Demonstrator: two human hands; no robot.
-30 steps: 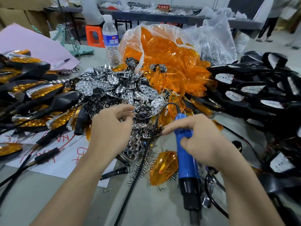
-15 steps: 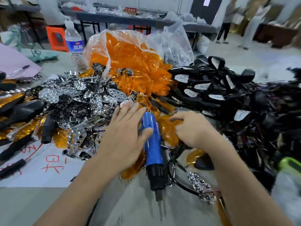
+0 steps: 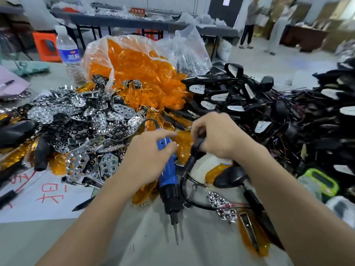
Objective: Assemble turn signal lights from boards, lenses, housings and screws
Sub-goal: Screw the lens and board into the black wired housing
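My left hand (image 3: 146, 158) lies over a blue electric screwdriver (image 3: 168, 175) that rests on the table with its bit pointing toward me; the fingers are loosely spread toward an orange lens (image 3: 182, 139). My right hand (image 3: 217, 137) grips the black stem of a housing (image 3: 194, 152), and a white board (image 3: 207, 164) shows just below it. A heap of chrome reflector boards (image 3: 80, 120) lies to the left. A clear bag of orange lenses (image 3: 138, 73) stands behind, and black housings (image 3: 249, 104) with white boards are piled to the right.
A water bottle (image 3: 70, 58) stands at the back left. A white sheet with red writing (image 3: 48, 196) lies at the near left. A reflector with wires (image 3: 221, 204) and an orange lens (image 3: 249, 237) lie near right, beside a green object (image 3: 322, 181). People stand far back.
My right hand let go of the screwdriver, moved right and took hold of a black housing. My left hand came over the screwdriver, which now lies on the table. The view swung right.
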